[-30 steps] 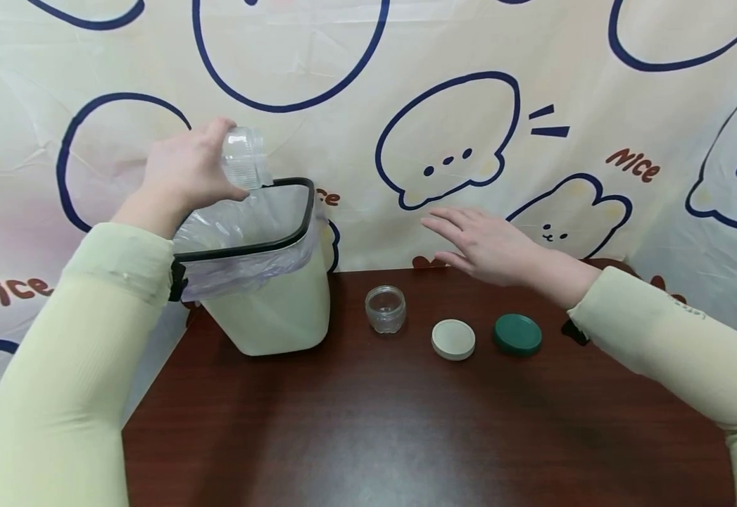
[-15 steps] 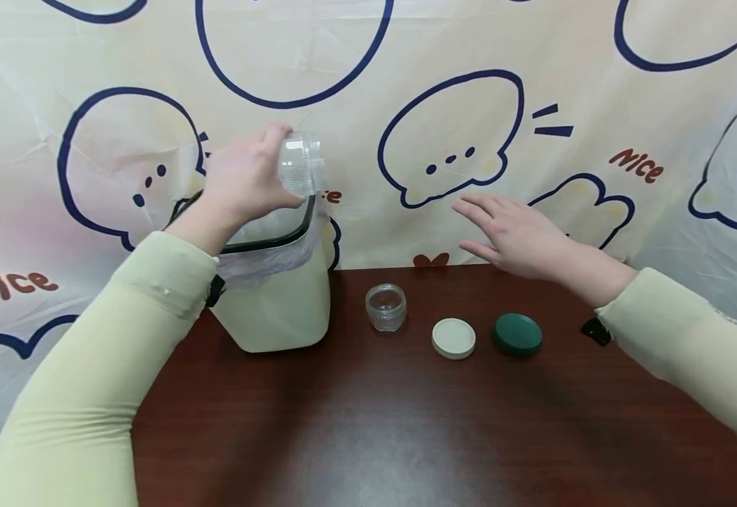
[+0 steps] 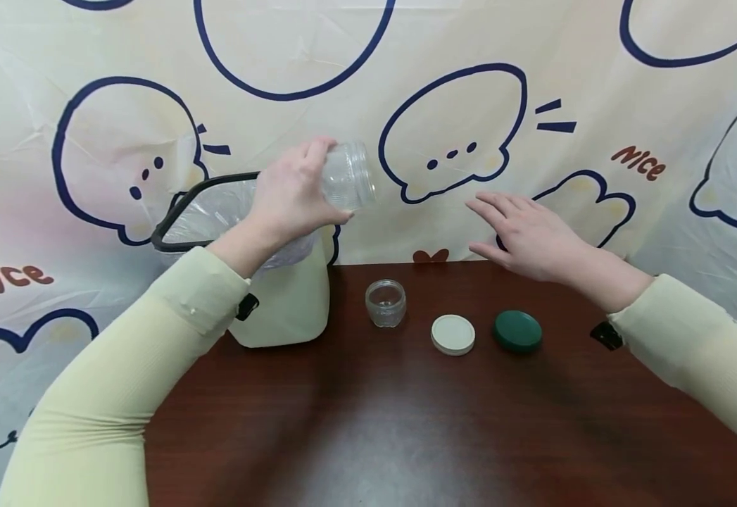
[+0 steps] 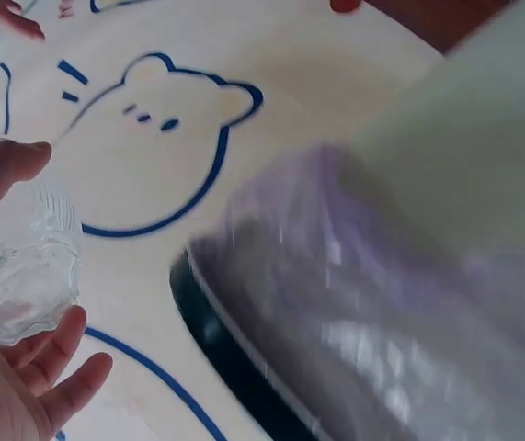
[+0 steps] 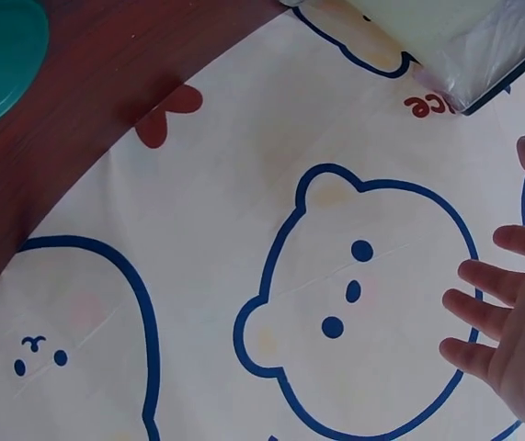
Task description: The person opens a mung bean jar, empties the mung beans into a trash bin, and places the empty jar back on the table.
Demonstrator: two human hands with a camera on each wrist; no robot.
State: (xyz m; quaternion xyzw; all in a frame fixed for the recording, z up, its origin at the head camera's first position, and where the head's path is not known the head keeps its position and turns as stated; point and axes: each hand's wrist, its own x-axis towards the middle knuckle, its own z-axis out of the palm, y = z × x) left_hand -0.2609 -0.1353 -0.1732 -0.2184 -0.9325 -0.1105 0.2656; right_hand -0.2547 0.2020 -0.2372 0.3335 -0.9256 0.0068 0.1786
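My left hand [image 3: 295, 186] grips a clear ridged jar [image 3: 348, 176], which lies tipped on its side in the air with its mouth to the right. In the left wrist view the thumb and fingers wrap the jar [image 4: 32, 266], and its walls look transparent. Below and left of it stands a cream trash bin [image 3: 286, 310] with a black rim and a translucent liner. My right hand [image 3: 529, 236] hovers above the table's back edge, fingers spread and holding nothing. Beneath it sit a small clear jar [image 3: 386, 304], a white lid [image 3: 453, 334] and a green lid [image 3: 517, 331].
The dark brown table [image 3: 406, 422] reaches back to a cream cloth backdrop [image 3: 317, 56] printed with blue cartoon outlines. Part of the bin's opening is hidden behind my left hand and forearm.
My left hand has carried the jar rightward from over the bin's opening to past its right rim. My right hand has shifted a little to the right. The lids and small jar stay put.
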